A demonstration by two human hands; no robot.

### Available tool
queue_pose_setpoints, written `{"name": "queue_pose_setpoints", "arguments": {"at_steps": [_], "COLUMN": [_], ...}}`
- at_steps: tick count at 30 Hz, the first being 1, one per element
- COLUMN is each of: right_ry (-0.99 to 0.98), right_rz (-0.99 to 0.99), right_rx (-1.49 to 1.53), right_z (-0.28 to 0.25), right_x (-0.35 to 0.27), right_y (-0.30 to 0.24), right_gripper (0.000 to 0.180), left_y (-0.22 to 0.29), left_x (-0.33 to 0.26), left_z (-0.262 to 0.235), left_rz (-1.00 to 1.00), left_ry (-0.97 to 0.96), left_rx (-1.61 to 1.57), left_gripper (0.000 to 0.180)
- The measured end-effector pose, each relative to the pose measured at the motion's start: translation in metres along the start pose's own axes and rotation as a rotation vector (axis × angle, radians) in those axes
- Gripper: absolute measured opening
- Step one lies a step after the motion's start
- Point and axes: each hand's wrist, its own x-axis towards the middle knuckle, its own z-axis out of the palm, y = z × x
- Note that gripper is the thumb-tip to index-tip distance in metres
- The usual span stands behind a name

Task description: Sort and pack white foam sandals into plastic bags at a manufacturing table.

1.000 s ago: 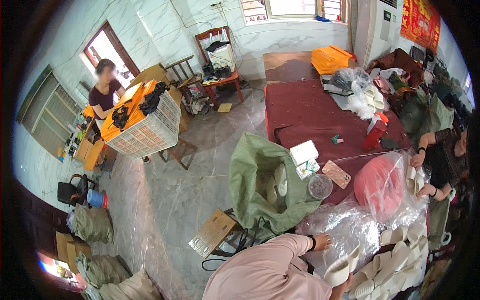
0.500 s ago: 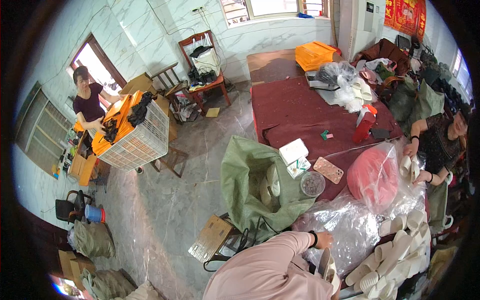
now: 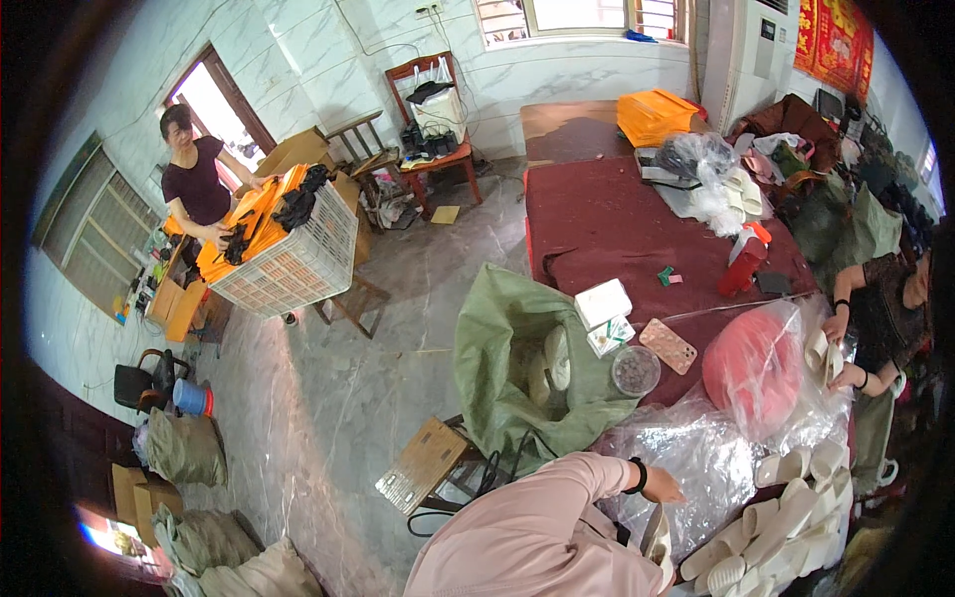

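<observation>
Slippers [image 3: 784, 519] on counter [image 3: 617, 229], near right corner; plastic sheet [image 3: 701, 453] left of them. Phone [image 3: 668, 346] right of tub [image 3: 636, 372]. Sack [image 3: 487, 383] at counter's left side, stool [image 3: 426, 463] before it. Crate [image 3: 308, 261] far left.

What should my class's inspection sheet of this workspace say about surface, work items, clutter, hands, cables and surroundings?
Surface: table with dark red cloth, partly under plastic film.
Work items: cream slippers heaped at the table's near end; one upright slipper apart.
Clutter: phone, clear tub, white box and plastic-wrapped red bundle on the table; green sack beside it.
Hands: left hand over the film, contact unclear; right hand, mostly hidden, seems to hold the upright slipper.
Cables: dark cord by the stool; thin cable on the wall.
Surroundings: person at a crate of orange packets; another person at right.
</observation>
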Motion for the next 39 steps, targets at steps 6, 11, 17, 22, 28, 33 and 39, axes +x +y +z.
{"name": "queue_pose_setpoints", "arguments": {"at_steps": [6,11,17,22,28,33,39], "right_ry": [0.012,0.031,0.09,0.15,0.232,0.29,0.383], "right_rz": [-0.032,-0.045,-0.074,-0.106,-0.133,-0.161,-0.199], "right_rx": [-0.002,0.003,0.003,0.006,0.005,-0.003,-0.01], "right_z": [0.009,0.018,0.019,0.02,0.019,0.016,0.01], "right_x": [0.008,0.009,0.008,0.01,0.007,0.01,0.019], "right_y": [0.007,0.016,0.025,0.033,0.042,0.048,0.055], "right_gripper": [0.03,0.03,0.031,0.031,0.032,0.032,0.033], "left_y": [0.007,0.044,0.071,0.081,0.107,0.112,0.117], "left_x": [0.015,0.018,0.018,0.019,0.011,0.017,-0.005], "left_z": [0.011,0.003,-0.001,0.007,-0.006,0.005,-0.026], "left_rz": [0.257,0.256,0.353,0.298,0.368,0.528,0.774], "left_ry": [0.144,0.158,0.318,0.251,0.182,0.153,0.128], "left_rx": [0.067,0.035,0.201,0.013,-0.083,-0.059,0.001], "left_gripper": [0.041,0.045,0.043,0.042,0.039,0.036,0.039]}}
